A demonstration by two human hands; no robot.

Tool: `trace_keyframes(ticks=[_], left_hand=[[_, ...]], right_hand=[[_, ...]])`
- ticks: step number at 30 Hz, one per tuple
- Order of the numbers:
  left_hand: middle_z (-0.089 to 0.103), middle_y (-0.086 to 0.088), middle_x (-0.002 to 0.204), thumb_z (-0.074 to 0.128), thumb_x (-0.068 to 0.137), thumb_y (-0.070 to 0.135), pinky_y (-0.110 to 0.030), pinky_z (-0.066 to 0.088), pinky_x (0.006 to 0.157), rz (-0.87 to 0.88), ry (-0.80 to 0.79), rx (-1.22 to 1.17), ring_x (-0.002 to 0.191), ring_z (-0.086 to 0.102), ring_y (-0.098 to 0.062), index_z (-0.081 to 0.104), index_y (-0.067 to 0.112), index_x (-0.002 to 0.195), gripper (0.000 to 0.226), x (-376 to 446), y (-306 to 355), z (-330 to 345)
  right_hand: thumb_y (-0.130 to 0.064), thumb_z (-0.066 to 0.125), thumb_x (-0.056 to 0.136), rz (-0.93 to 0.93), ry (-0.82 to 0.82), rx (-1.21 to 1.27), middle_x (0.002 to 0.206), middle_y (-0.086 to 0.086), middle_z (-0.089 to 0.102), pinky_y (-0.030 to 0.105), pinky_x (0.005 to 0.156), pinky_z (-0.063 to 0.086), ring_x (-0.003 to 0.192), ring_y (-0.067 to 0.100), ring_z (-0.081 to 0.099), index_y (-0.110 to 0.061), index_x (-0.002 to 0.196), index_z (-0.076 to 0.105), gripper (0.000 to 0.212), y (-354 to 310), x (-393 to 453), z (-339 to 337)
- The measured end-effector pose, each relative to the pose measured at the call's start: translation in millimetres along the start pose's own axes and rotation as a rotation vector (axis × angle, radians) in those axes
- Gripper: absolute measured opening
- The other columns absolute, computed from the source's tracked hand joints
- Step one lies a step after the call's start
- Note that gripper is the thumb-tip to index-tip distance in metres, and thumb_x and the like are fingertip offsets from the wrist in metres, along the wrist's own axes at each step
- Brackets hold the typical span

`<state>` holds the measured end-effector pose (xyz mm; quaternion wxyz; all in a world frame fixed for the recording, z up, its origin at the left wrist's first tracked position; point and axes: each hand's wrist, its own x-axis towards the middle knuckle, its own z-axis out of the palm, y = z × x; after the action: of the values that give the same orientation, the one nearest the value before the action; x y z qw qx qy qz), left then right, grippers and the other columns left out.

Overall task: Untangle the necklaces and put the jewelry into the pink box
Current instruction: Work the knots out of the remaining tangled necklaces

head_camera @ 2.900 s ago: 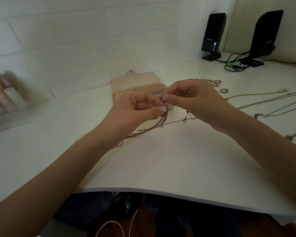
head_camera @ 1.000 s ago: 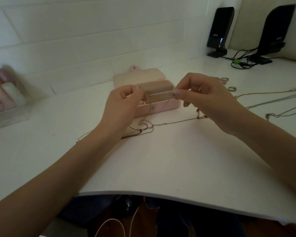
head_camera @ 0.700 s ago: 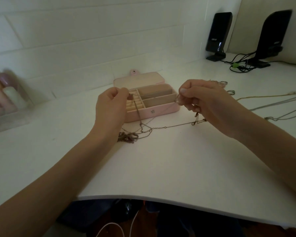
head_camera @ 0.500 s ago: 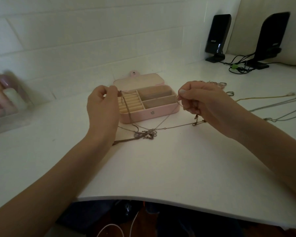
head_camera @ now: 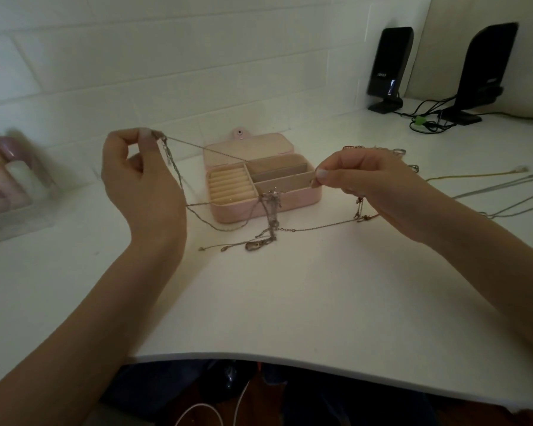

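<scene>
The person's left hand point(head_camera: 139, 182) is raised above the white tabletop point(head_camera: 259, 302), thumb and forefinger pinching one end of a thin silver chain point(head_camera: 197, 146). The right hand point(head_camera: 370, 182) pinches the other end between thumb and fingertip, just in front of the box. The chain runs taut between the two hands, crossing above the open lid.

From the left hand's pinch more fine chain hangs down and sweeps toward a knotted clump of tangled necklaces point(head_camera: 270, 216), which hangs from the strands with its lower end and clasps resting on the table just in front of the box. Another slim chain runs from the clump to the right, under the right hand.

The small pink jewellery box point(head_camera: 290, 201) sits open between the hands, cream ring rolls on its left side, two long compartments on its right; I can't make out anything inside.

Several loose necklaces point(head_camera: 505, 182) lie stretched out at the far right, well apart from the tangle. A few small rings point(head_camera: 399, 151) lie behind the right hand.
</scene>
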<state>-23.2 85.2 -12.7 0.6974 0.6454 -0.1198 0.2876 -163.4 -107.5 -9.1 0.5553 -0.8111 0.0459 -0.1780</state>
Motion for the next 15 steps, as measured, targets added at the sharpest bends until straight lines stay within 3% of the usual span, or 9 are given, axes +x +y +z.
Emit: trace_keyframes(ticks=[2, 4, 8, 10, 12, 13, 15], left_hand=[[0.053, 0.015, 0.06, 0.046, 0.096, 0.026, -0.022, 0.031, 0.053, 0.129, -0.004, 0.055, 0.046, 0.035, -0.006, 0.05, 0.034, 0.078, 0.019, 5, 2, -4], [0.049, 0.012, 0.06, 0.047, 0.094, 0.031, -0.025, 0.031, 0.054, 0.199, -0.005, 0.098, 0.048, 0.035, -0.007, 0.054, 0.033, 0.082, 0.014, 9, 3, -9], [0.05, 0.01, 0.057, 0.048, 0.093, 0.037, -0.028, 0.034, 0.057, 0.261, -0.075, 0.249, 0.05, 0.04, -0.009, 0.061, 0.027, 0.088, 0.017, 18, 3, -21], [0.048, 0.005, 0.056, 0.05, 0.092, 0.04, -0.027, 0.033, 0.059, 0.249, -0.15, 0.428, 0.054, 0.044, -0.013, 0.066, 0.023, 0.089, 0.024, 21, 1, -27], [0.049, 0.005, 0.058, 0.053, 0.091, 0.043, -0.028, 0.035, 0.061, 0.238, -0.23, 0.609, 0.062, 0.052, -0.02, 0.068, 0.022, 0.089, 0.026, 20, 0, -34], [0.05, 0.005, 0.059, 0.054, 0.091, 0.043, -0.03, 0.038, 0.062, 0.229, -0.277, 0.669, 0.066, 0.056, -0.024, 0.069, 0.022, 0.089, 0.025, 19, -2, -37], [0.053, 0.005, 0.061, 0.053, 0.091, 0.041, -0.033, 0.043, 0.064, 0.178, -0.332, 0.734, 0.071, 0.058, -0.029, 0.068, 0.022, 0.089, 0.024, 14, -4, -42]], right_hand=[[-0.021, 0.067, 0.086, -0.051, 0.009, -0.1, 0.063, -0.002, 0.056, 0.018, 0.061, 0.038, 0.061, 0.009, 0.046, -0.015, 0.083, 0.073, 0.009, 1, -1, 1], [-0.02, 0.07, 0.084, -0.119, 0.015, -0.167, 0.057, 0.002, 0.049, 0.013, 0.053, 0.034, 0.055, 0.009, 0.039, -0.013, 0.086, 0.074, 0.009, 2, -1, 5], [-0.016, 0.073, 0.082, -0.236, 0.052, -0.226, 0.074, 0.019, 0.061, 0.015, 0.061, 0.034, 0.066, 0.02, 0.044, -0.013, 0.088, 0.075, 0.007, 2, -1, 7], [-0.014, 0.072, 0.083, -0.287, 0.069, -0.227, 0.076, 0.017, 0.063, 0.023, 0.061, 0.035, 0.069, 0.025, 0.046, -0.016, 0.087, 0.075, 0.005, 0, -1, 7], [-0.012, 0.072, 0.083, -0.323, 0.076, -0.208, 0.073, 0.001, 0.067, 0.028, 0.063, 0.036, 0.071, 0.026, 0.049, -0.018, 0.086, 0.075, 0.007, -2, -1, 7], [-0.012, 0.072, 0.083, -0.336, 0.074, -0.211, 0.072, -0.005, 0.066, 0.025, 0.062, 0.036, 0.07, 0.024, 0.048, -0.018, 0.087, 0.075, 0.008, -2, -1, 7], [-0.012, 0.072, 0.082, -0.354, 0.063, -0.257, 0.072, 0.006, 0.062, 0.016, 0.062, 0.032, 0.067, 0.019, 0.044, -0.018, 0.087, 0.075, 0.009, -2, -2, 8]])
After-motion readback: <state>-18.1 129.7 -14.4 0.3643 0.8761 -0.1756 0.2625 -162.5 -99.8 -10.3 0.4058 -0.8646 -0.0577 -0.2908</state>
